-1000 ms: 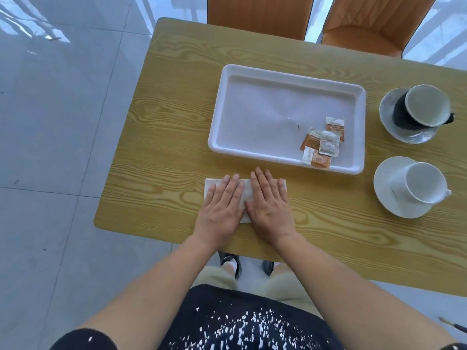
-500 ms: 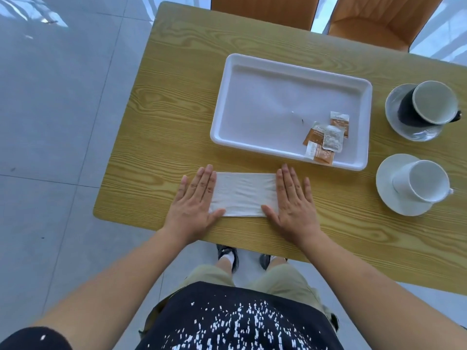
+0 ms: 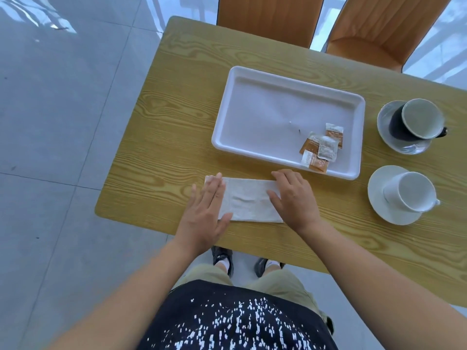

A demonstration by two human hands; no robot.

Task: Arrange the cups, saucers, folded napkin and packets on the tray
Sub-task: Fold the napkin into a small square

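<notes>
Your wood-grain table [image 3: 177, 109] carries a white tray [image 3: 265, 114], a folded napkin [image 3: 249, 200] just before it near your edge, and to the right a grey saucer [image 3: 409, 149] beyond a white saucer [image 3: 394, 215].

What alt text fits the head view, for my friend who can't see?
A left hand and right hand rest on the ends of a napkin on a table. Behind it a tray holds packets; right of the tray, a dark cup and a white cup sit on saucers.
</notes>
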